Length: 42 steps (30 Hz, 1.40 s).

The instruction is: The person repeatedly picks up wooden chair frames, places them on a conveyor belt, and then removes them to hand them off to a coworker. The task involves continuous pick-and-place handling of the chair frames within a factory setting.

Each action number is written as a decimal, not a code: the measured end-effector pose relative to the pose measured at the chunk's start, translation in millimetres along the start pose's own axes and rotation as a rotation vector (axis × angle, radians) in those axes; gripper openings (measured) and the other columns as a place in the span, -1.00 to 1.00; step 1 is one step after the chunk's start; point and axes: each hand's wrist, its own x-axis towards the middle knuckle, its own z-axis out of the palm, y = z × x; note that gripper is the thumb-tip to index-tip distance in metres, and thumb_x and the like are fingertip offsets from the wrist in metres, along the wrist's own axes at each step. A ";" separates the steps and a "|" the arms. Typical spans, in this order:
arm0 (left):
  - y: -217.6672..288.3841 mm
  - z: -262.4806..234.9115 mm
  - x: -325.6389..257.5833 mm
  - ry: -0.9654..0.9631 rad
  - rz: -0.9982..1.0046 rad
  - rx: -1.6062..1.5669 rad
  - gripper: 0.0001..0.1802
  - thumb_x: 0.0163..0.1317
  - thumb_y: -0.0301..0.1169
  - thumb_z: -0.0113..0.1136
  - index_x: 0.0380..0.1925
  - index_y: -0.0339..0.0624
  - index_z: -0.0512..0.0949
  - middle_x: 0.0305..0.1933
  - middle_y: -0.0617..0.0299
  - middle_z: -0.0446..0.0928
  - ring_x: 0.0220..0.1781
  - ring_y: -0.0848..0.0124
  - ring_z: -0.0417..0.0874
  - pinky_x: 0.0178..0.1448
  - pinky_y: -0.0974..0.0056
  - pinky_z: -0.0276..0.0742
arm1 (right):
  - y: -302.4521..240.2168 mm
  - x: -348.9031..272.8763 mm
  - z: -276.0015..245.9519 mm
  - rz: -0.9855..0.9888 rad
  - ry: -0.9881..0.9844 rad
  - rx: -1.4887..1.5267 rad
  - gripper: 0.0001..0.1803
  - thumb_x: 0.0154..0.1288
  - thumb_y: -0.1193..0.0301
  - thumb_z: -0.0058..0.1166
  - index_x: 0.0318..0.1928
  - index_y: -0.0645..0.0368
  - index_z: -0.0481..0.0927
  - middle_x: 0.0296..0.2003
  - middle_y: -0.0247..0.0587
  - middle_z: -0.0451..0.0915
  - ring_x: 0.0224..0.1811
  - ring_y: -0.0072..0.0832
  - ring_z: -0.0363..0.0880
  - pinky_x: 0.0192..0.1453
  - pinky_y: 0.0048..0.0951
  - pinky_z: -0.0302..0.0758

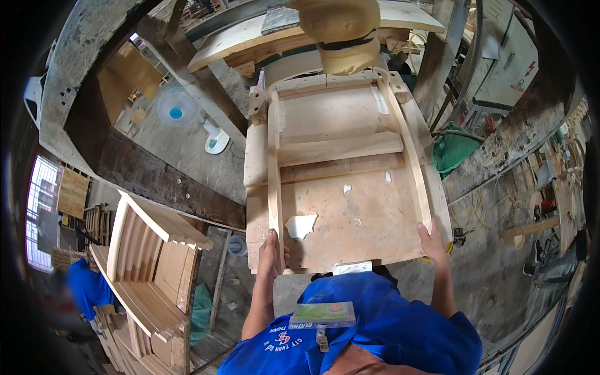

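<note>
I hold a large unfinished wooden chair frame (340,187) up in front of me, its plywood underside with rails and corner blocks facing me. My left hand (273,253) grips the frame's near left rail at the bottom edge. My right hand (431,240) grips the near right rail. A torn white sticker (301,225) sits on the plywood near my left hand. My blue shirt (375,331) with a clipped badge (323,314) fills the lower edge.
More wooden chair frames are stacked at the lower left (150,275). A person in blue (87,287) stands at the far left. A white fan (178,107) stands on the concrete floor. Thick posts and beams (156,181) cross the view. A green sack (456,150) lies at right.
</note>
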 end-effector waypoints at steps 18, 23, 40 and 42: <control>0.5 0.9 -2.2 -0.024 -0.005 -0.019 -0.33 0.54 0.24 -0.06 -0.03 -0.24 0.52 -0.43 0.11 0.56 -0.54 0.33 0.60 -0.48 0.22 0.56 | -8.9 -5.1 4.4 -0.060 0.117 -0.057 -0.42 0.39 0.24 0.23 0.34 0.17 0.44 -0.09 0.04 0.71 -0.17 -0.21 0.73 -0.10 -0.19 0.64; -0.3 -0.4 -0.1 -0.033 0.003 -0.025 -0.33 0.55 0.23 -0.08 -0.01 -0.25 0.51 -0.43 0.11 0.55 -0.54 0.34 0.58 -0.45 0.23 0.56 | 2.7 1.9 5.6 -0.107 0.136 -0.089 -0.40 0.39 0.26 0.23 0.36 0.18 0.44 0.06 0.16 0.70 0.15 0.00 0.69 0.23 -0.14 0.55; 4.4 -2.6 -3.5 -0.029 0.020 -0.001 -0.30 0.52 0.28 -0.07 -0.14 -0.26 0.49 -0.45 0.10 0.56 -0.57 0.34 0.62 -0.52 0.22 0.59 | -12.8 -6.7 0.5 -0.113 0.164 -0.111 -0.45 0.39 0.23 0.21 0.30 0.21 0.48 0.01 0.22 0.71 0.13 0.08 0.70 0.19 -0.10 0.57; 8.0 -1.8 -5.3 -0.031 0.038 0.018 -0.30 0.52 0.28 -0.07 -0.15 -0.27 0.48 -0.46 0.10 0.56 -0.57 0.34 0.62 -0.51 0.22 0.59 | -12.5 -5.8 -0.2 -0.100 0.166 -0.118 -0.44 0.39 0.23 0.22 0.31 0.21 0.48 0.01 0.22 0.72 0.13 0.07 0.70 0.19 -0.10 0.57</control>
